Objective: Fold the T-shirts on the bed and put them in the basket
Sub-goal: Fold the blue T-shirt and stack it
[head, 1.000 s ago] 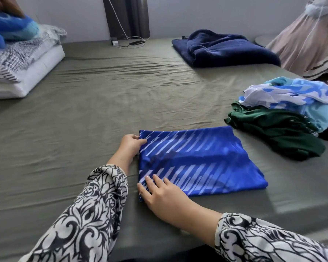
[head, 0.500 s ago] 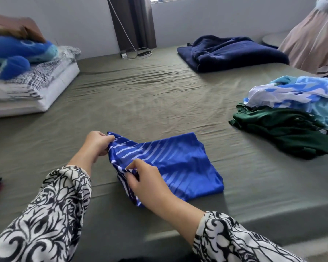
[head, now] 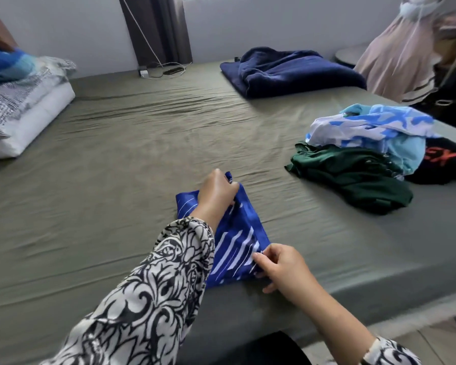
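Note:
A blue T-shirt with white stripes (head: 234, 241) lies folded narrow near the front edge of the bed (head: 142, 159). My left hand (head: 216, 194) grips its far corner, fingers curled round the cloth. My right hand (head: 282, 267) pinches the near corner at the bed's edge. To the right lies a heap of unfolded shirts: a dark green one (head: 353, 177), a light blue and white one (head: 374, 130) on top of it, and a black one with red print (head: 442, 159). No basket is in view.
A navy blanket (head: 292, 71) lies at the back of the bed. Pillows and a blue plush (head: 16, 101) sit at the left. A charger and cable (head: 163, 71) lie by the wall. Pale clothes (head: 406, 48) hang at the far right.
Both hands took hold of the blue shirt's left edge, lifted it and folded it over to the right. The shirt is now about half as wide. The view swung left.

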